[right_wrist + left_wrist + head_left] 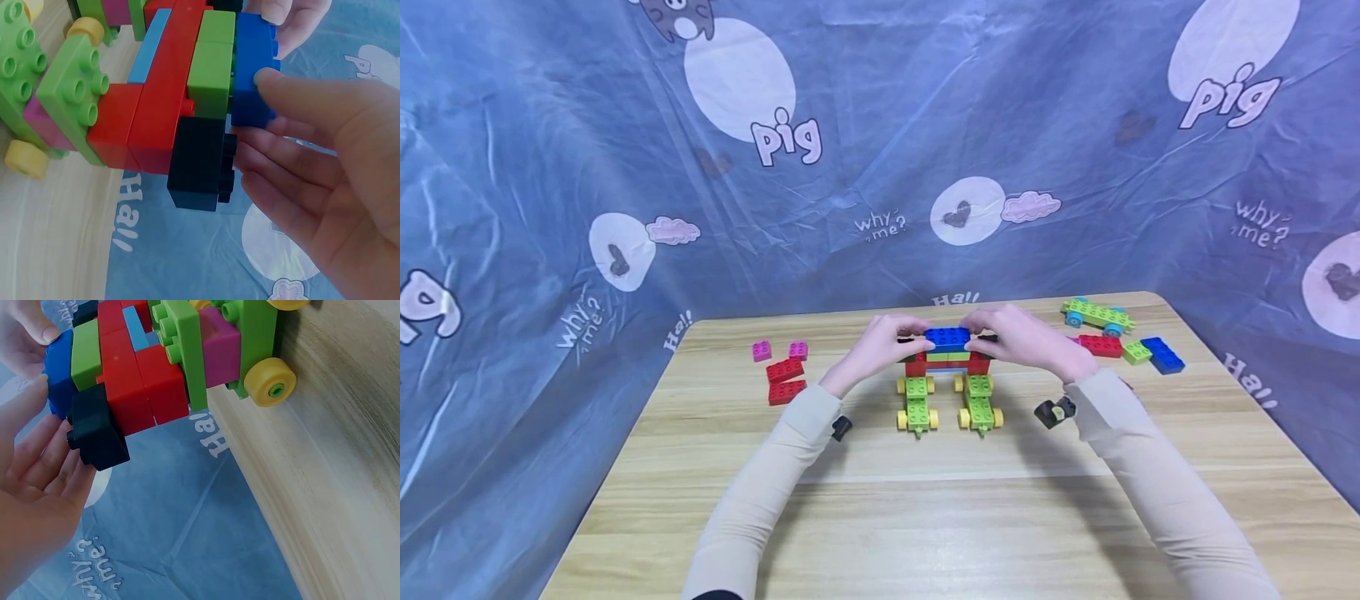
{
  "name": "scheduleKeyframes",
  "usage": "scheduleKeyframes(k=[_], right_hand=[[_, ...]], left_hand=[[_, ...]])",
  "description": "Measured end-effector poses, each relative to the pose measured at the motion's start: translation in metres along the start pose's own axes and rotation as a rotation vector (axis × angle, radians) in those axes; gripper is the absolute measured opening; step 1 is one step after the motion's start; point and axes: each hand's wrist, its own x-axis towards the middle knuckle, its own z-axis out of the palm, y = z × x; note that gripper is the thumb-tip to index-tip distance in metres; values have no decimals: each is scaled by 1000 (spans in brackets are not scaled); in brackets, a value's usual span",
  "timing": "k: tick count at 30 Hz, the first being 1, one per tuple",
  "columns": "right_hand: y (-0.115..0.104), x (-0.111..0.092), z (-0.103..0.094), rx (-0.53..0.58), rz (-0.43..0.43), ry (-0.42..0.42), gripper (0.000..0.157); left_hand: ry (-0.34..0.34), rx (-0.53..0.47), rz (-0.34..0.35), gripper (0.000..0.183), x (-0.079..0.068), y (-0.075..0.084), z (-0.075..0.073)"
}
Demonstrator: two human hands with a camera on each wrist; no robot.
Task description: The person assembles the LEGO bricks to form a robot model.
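Both hands hold a blue brick (947,337) from its two ends, on top of a block build. My left hand (883,340) has its thumb on the near face and fingers behind; my right hand (1028,335) grips the other end the same way. Under the blue brick are lime green bricks (212,69), flanked by a black brick (97,428) on the left and another black brick (197,162) on the right. Red bricks (128,381) and a light blue piece (150,47) lie below. Two lime green wheeled bases (917,410) with yellow wheels (270,381) carry it, with pink bricks (220,347) between layers.
Two pink bricks (762,351) and two red bricks (786,392) lie at the left. On the right are a green car base (1097,315) with blue wheels, a red brick (1101,346), a green brick (1137,353) and a blue brick (1162,355). A printed blue cloth (880,167) hangs behind the wooden table (880,533).
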Motion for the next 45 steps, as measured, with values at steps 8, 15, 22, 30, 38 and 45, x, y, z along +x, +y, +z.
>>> scheduleKeyframes(k=[8, 15, 22, 30, 38, 45], right_hand=[[1, -1, 3, -1, 2, 28, 24], [1, -1, 3, -25, -2, 25, 23], [0, -2, 4, -29, -2, 45, 24], [0, -4, 6, -43, -15, 79, 25], [4, 0, 1, 61, -56, 26, 26], [5, 0, 4, 34, -75, 60, 25]], left_hand=[[4, 8, 12, 34, -1, 1, 0], [-3, 32, 61, 35, -1, -1, 0], [16, 34, 43, 34, -1, 0, 2], [20, 42, 81, 35, -1, -1, 3], [11, 57, 99, 35, -1, -1, 3], [4, 61, 93, 35, -2, -1, 3]])
